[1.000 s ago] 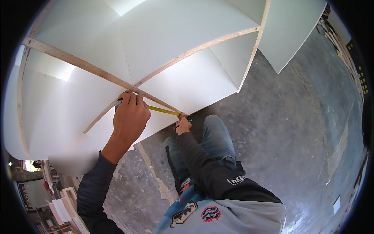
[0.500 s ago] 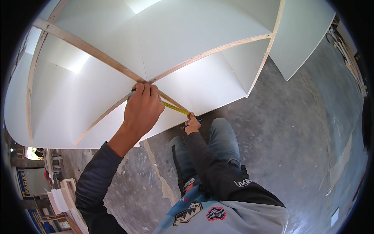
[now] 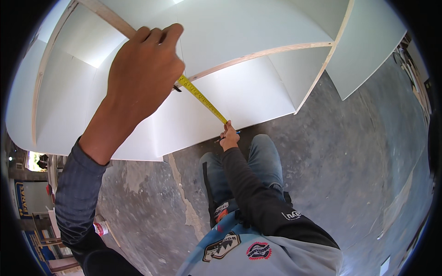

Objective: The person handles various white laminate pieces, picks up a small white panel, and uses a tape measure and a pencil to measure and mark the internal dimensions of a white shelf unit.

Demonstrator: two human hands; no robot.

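My left hand (image 3: pixel 143 69) is raised close to the head, over the wooden frame, with its fingers curled round a tape measure whose case they hide. From under it the yellow tape blade (image 3: pixel 202 100) runs straight down and to the right. Its far end is pinched in my right hand (image 3: pixel 229 137), lower down by the white panel's near edge. Also in the right hand is a thin pencil or pen (image 3: pixel 238 132), blue at one end and dark at the other. A wooden strip (image 3: pixel 258 59) meets the panel behind the tape.
A large white panel structure (image 3: pixel 221 83) with wooden ribs fills the upper part. Another pale panel (image 3: pixel 357 55) stands at the upper right. Concrete floor (image 3: pixel 336 175) spreads on the right, with wood pieces (image 3: pixel 410 69) along its far edge. A white-and-red tub (image 3: pixel 100 228) sits lower left.
My left hand has come up toward the head and left, off the joint of the wooden strips, and more yellow tape shows. My right hand has shifted slightly upward.
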